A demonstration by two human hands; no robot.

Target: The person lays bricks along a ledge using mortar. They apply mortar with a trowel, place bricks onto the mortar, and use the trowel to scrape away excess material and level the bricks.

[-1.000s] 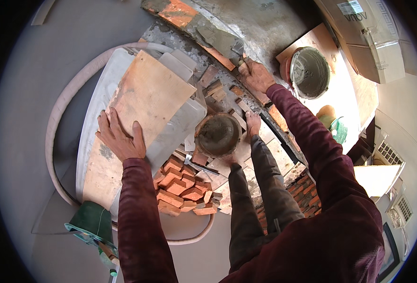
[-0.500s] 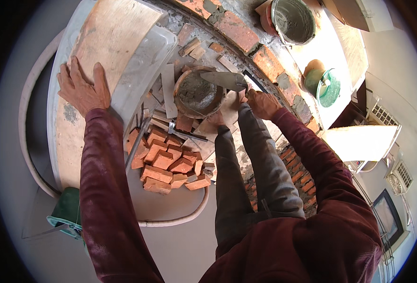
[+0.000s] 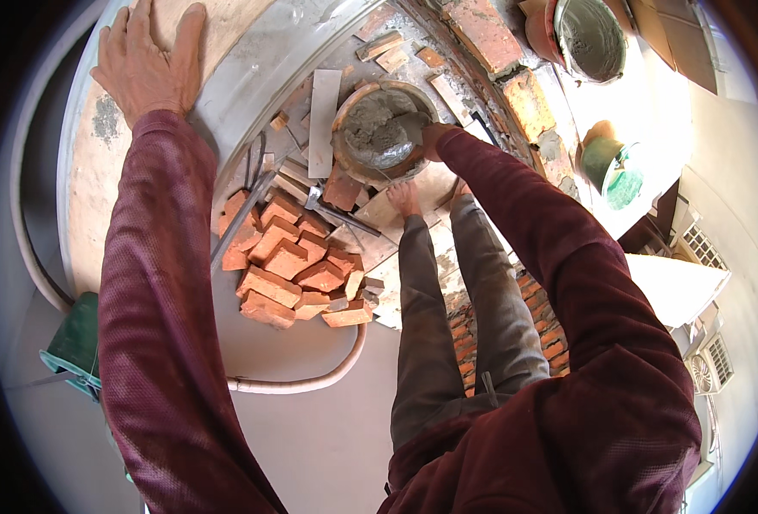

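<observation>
Trowel, over the bowl's edge half a second ago, now sits in its mortar, the right hand's fingers wrapped round the handle. Farther off, the left hand still lies on the board, fingers spread.

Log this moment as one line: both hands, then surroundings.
left hand: spread on board | right hand: holds trowel, blade inside bowl | mortar: in bowl | bricks: heaped left of legs
</observation>
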